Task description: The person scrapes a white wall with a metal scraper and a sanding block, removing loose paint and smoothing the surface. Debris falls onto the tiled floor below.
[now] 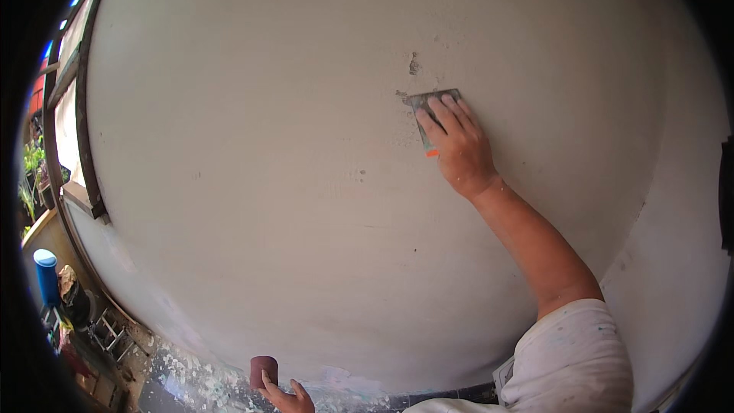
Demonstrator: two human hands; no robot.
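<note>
My right hand (pixel 461 146) presses a flat, grey rectangular hand tool (pixel 421 120) against a pale plastered wall (pixel 275 126). An orange piece shows at the tool's lower end; the fingers hide much of its face. Rough dark pits (pixel 413 64) in the plaster lie just above and left of the tool. Low in the picture, my left hand (pixel 289 397) holds a reddish-brown roll (pixel 264 371), which looks like sandpaper, away from the tool. The picture's lower edge cuts off part of this hand.
A wooden window frame (pixel 83 97) stands at the left, with plants (pixel 33 160) outside. Lower left are a blue cylindrical container (pixel 47 278) and a small metal ladder (pixel 112 330). Paint-splattered floor (pixel 183 376) runs along the wall's foot. Another wall (pixel 671 241) meets this one at right.
</note>
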